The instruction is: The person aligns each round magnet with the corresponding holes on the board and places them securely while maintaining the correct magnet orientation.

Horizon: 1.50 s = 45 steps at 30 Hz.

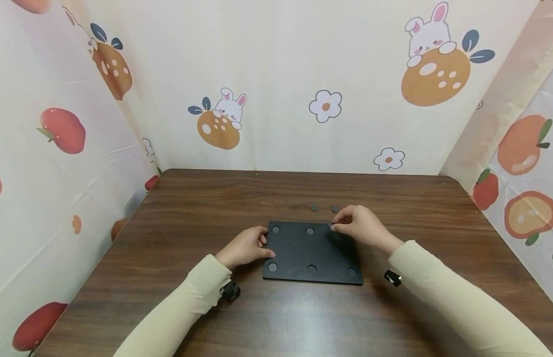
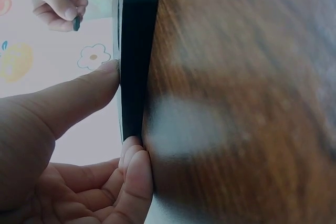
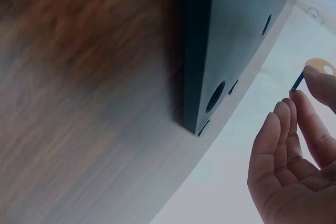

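A flat black board [image 1: 314, 250] with round recesses along its two long sides lies on the wooden table. My left hand [image 1: 247, 248] holds the board's left edge, the thumb on its upper rim and curled fingers against the side. Over the far right part of the board, my right hand [image 1: 358, 225] pinches a small dark disc [image 3: 297, 81] between thumb and index finger. The disc stands on edge in the right wrist view, apart from the board. Its other fingers are bent and hold nothing. The far right corner of the board is partly hidden behind this hand.
Two loose dark discs, a left one [image 1: 314, 208] and a right one [image 1: 335, 208], lie on the table [image 1: 205, 198] just beyond the board. Printed curtains [image 1: 276, 99] enclose the table at the back and sides. Each wrist wears a small black device.
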Available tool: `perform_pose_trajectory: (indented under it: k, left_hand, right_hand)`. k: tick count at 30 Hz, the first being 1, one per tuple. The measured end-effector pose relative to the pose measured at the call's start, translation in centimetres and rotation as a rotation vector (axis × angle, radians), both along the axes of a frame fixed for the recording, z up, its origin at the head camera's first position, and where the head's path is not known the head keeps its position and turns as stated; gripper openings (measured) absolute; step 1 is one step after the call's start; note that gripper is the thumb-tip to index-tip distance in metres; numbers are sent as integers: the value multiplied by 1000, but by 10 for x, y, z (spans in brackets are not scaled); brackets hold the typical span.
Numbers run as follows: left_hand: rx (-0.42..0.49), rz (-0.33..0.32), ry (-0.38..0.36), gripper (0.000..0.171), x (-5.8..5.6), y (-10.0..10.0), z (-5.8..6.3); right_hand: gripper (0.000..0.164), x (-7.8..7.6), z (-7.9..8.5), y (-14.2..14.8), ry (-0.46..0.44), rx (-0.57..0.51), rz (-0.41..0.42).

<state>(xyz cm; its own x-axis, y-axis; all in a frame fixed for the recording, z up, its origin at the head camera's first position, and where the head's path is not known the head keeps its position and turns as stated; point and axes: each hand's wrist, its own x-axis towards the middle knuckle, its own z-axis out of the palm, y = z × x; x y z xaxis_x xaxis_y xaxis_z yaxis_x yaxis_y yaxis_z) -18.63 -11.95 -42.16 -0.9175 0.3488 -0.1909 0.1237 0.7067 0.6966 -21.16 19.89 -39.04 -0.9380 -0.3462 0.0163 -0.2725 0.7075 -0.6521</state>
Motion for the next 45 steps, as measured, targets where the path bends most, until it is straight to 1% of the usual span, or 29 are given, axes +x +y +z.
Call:
perform_pose_trajectory:
  k: [7, 21, 27, 36, 45]
  left_hand:
    - [-3, -7, -6, 67, 0, -1, 1]
    - [-15, -8, 4, 67, 0, -1, 0]
    - [-14, -9, 2, 66, 0, -1, 0]
    - [-11, -9, -3, 67, -1, -1, 1]
    - [-8, -6, -9, 68, 0, -1, 3]
  right_hand:
    - [9, 12, -3, -12, 3, -25, 49]
    - [7, 33, -8, -32, -11, -26, 126]
    - [6, 40, -10, -37, -17, -7, 170]
    - [6, 48, -13, -42, 10, 24, 242]
    - [6, 55, -13, -45, -1, 62, 284]
